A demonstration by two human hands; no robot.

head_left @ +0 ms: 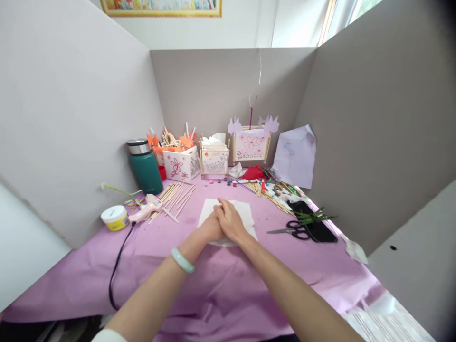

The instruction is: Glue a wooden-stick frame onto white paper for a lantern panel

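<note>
Sheet (245, 216), white: centre of frame, beneath right hand (230, 221) laid over left hand (209, 229). Right fingers together, left hidden; grip cannot be told. Handling: press evenly, edges flat.

Craft nook, indoors; whether home or studio can't be told. Grey partition panels (206, 85) close off three sides of a work surface (151, 256) draped in purple cloth. Evidence of handicraft: pink glue gun (151, 204) and loose wooden sticks (174, 195) by the left edge, boxes with drawn-on sides (214, 160) along the far edge, scissors (281, 231) toward the right edge. Past the far edge, above the panels: pale wall (245, 31), framed picture (160, 6); window (365, 10) beyond the far right corner
</note>
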